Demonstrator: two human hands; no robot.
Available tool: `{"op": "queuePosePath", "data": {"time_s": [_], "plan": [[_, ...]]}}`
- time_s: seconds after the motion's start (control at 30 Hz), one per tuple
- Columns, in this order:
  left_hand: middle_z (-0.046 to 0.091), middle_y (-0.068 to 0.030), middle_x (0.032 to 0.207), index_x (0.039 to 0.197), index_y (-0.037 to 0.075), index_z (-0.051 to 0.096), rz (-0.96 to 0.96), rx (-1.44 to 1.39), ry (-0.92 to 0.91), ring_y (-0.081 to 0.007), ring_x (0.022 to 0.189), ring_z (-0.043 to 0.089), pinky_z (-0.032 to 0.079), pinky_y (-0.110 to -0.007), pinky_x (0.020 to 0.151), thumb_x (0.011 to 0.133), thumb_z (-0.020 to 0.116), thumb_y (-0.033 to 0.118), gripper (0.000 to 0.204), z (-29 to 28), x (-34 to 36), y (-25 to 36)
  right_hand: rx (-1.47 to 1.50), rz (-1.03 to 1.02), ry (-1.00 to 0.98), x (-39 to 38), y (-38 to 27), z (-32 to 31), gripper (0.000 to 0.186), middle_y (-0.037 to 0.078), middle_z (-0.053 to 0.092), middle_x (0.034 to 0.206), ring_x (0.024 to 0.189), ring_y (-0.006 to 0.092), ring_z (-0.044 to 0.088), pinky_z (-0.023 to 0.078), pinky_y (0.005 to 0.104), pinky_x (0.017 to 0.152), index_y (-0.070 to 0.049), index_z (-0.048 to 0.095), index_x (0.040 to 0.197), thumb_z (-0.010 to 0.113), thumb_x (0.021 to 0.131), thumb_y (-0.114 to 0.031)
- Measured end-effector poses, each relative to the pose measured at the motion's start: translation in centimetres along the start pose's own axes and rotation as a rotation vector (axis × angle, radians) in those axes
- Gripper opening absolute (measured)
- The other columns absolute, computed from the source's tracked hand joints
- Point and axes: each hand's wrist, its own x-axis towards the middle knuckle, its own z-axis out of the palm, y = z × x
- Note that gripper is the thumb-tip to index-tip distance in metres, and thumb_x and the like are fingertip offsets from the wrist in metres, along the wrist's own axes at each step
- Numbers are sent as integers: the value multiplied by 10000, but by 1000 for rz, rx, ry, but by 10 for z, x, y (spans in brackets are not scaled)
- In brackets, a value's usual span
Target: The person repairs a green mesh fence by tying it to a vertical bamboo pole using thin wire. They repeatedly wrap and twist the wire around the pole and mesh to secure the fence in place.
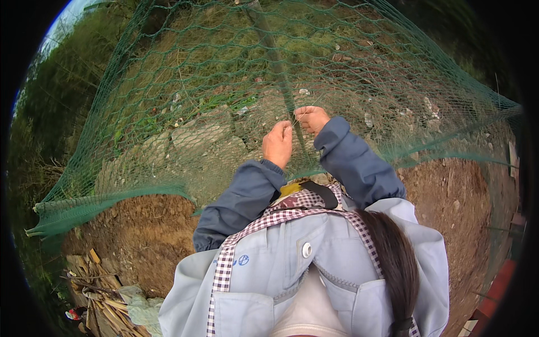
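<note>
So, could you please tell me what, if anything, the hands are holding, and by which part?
The left hand and right hand appear pinched near the pole and green net; what they hold, if anything, cannot be told.

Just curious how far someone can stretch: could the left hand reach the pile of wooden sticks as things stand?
Probably not: the left hand is raised at the green net, while the wooden sticks lie low down, off to that same side, so bending or stepping seems needed.

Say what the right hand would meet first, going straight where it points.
The right hand would probably meet the pole first, though the net may come sooner; depth is unclear.
</note>
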Motion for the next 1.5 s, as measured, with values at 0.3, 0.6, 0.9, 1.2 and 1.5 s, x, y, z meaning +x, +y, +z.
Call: {"op": "queuePosePath", "data": {"time_s": [0.3, 0.6, 0.9, 1.2, 1.5], "plan": [[589, -199, 715, 730, 29, 595, -156, 122, -285, -390, 702, 564, 425, -458, 630, 817, 570, 324, 309, -6, 11, -13, 29, 5, -108, 8, 5, -14, 106, -27, 509, 666, 482, 51, 371, 275, 215, 394, -30, 582, 945, 570, 840, -30], [571, -175, 633, 705, 44, 586, 29, 183, -138, -351, 572, 552, 430, -416, 544, 822, 532, 294, 281, -1, 7, 26, -585, -368, 346, 24, 27, 2, 132, 85, 648, 785, 681, 144, 588, 488, 288, 623, 12, 624, 857, 667, 783, -89], [577, -189, 663, 743, 59, 560, 47, 249, -173, -395, 630, 559, 424, -477, 560, 849, 514, 310, 277, 3, -4, 22, -418, -284, 119, 6, 19, -1, 113, 67, 660, 774, 667, 155, 600, 490, 300, 612, -29, 666, 845, 645, 786, -123], [576, -195, 694, 760, 60, 557, 79, 252, -258, -394, 667, 561, 431, -472, 582, 873, 490, 309, 282, 6, -14, 16, 192, -5, -383, 4, 17, -10, 161, 25, 606, 934, 903, 161, 573, 455, 318, 823, -68, 575, 1008, 567, 883, -170], [627, -166, 739, 898, 41, 635, -37, 0, -35, -329, 711, 610, 465, -392, 635, 886, 509, 293, 282, -8, -2, 6, 311, 46, -480, 10, 34, -18, 110, -22, 590, 991, 941, 144, 557, 449, 359, 832, -149, 542, 996, 554, 887, -141]]}}
